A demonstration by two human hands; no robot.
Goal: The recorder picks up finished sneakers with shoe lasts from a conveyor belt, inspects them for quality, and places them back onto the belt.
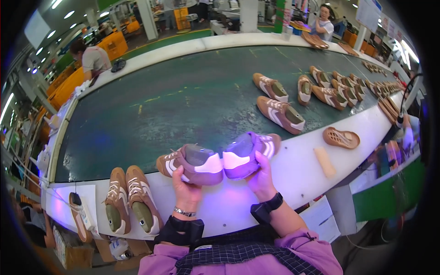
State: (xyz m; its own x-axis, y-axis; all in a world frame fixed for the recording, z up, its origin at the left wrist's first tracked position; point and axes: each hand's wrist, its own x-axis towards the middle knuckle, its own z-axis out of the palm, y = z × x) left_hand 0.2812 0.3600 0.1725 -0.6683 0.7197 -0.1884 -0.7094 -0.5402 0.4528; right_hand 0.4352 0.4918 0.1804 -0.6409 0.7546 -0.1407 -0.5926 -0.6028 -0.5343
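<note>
My left hand (187,191) grips a brown sneaker (205,176) with white stripes and a pale heel patch. In my right hand (262,179) is a matching sneaker (238,170), lit violet. I hold both above the white ledge, heels facing me and almost touching, toes pointing outward. Dark olive insides show in their openings. My fingers are partly hidden behind the shoes. To the left of my left hand, a pair of the same sneakers, one (117,195) beside the other (142,195), stands on the ledge with toes away from me.
Beyond the white ledge (293,176) lies a green conveyor belt (174,110). Several sneakers (280,114) stand on its right side. A brown sole (341,138) and a beige strip (324,162) lie on the right ledge. Another person (94,57) is at far left, one (323,25) at far right.
</note>
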